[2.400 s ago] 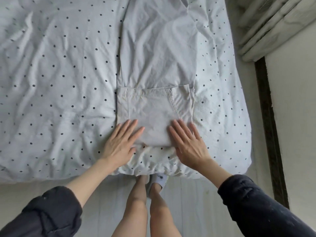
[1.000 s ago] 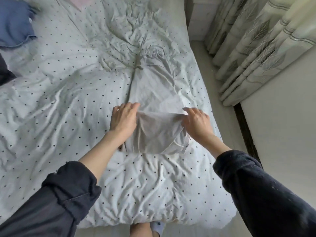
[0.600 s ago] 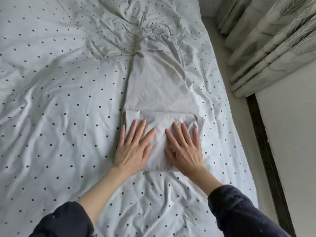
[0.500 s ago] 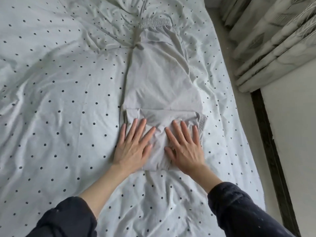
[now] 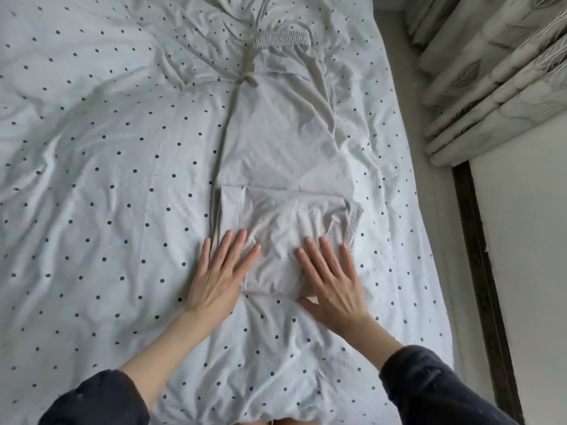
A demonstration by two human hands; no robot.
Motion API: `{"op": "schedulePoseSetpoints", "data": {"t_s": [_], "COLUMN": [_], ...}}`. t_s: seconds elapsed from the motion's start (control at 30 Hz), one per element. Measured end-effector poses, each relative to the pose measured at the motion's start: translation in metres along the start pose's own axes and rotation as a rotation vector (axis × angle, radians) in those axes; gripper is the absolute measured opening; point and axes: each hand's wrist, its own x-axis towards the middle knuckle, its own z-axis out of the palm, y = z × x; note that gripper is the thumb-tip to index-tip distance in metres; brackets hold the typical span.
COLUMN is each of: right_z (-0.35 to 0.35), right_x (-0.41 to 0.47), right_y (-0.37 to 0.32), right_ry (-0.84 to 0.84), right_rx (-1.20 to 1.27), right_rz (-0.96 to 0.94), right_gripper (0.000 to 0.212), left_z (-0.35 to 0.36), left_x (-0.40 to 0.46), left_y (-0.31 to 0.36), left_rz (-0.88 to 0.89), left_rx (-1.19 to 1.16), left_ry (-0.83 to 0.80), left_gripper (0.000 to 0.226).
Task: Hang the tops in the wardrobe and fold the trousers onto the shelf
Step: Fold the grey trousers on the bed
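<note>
A person leans over a bed with a white, dark-dotted duvet (image 5: 107,185). Pale grey trousers (image 5: 282,142) lie lengthwise on it, the elastic waistband at the far end, the leg ends folded over into a thick flat block nearest the person. The left hand (image 5: 219,277) lies flat, fingers straight and spread, on the block's left edge; the right hand (image 5: 333,282) lies the same way on its right part. Neither grasps the cloth. Patterned curtains (image 5: 491,72) hang at the upper right
</note>
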Motion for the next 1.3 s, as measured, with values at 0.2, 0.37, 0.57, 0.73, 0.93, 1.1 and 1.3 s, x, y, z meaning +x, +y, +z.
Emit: {"op": "schedulePoseSetpoints", "data": {"t_s": [0.2,0.37,0.57,0.73,0.93,1.1,1.3], "right_z": [0.005,-0.034,-0.120,-0.173,-0.159,-0.100,-0.038], "right_x": [0.008,0.003,0.057,0.125,0.201,0.186,0.144], "right_y": [0.000,0.006,0.045,0.080,0.118,0.091,0.087], "right_ry": [0.000,-0.054,0.198,0.280,0.340,0.279,0.136], "right_rx": [-0.114,-0.004,0.034,0.073,0.073,0.136,0.060], "right_rz": [0.012,-0.044,-0.066,0.104,0.244,0.126,0.003], "right_gripper": [0.096,0.099,0.036,0.027,0.043,0.051,0.087], "left_z": [-0.004,-0.057,-0.166,-0.228,-0.194,-0.100,-0.064], "left_x": [0.002,0.001,0.055,0.125,0.198,0.172,0.167], "left_y": [0.006,-0.010,-0.041,-0.064,-0.075,-0.058,-0.065], "left_rz": [0.021,0.078,-0.052,-0.151,-0.190,0.031,-0.019], "left_rx": [-0.088,-0.305,-0.430,-0.261,-0.179,-0.112,-0.050], "left_ry": [-0.052,-0.261,-0.420,-0.030,0.395,0.180,0.062], "left_gripper": [0.066,0.081,0.049,0.041,0.062,0.074,0.111]}}
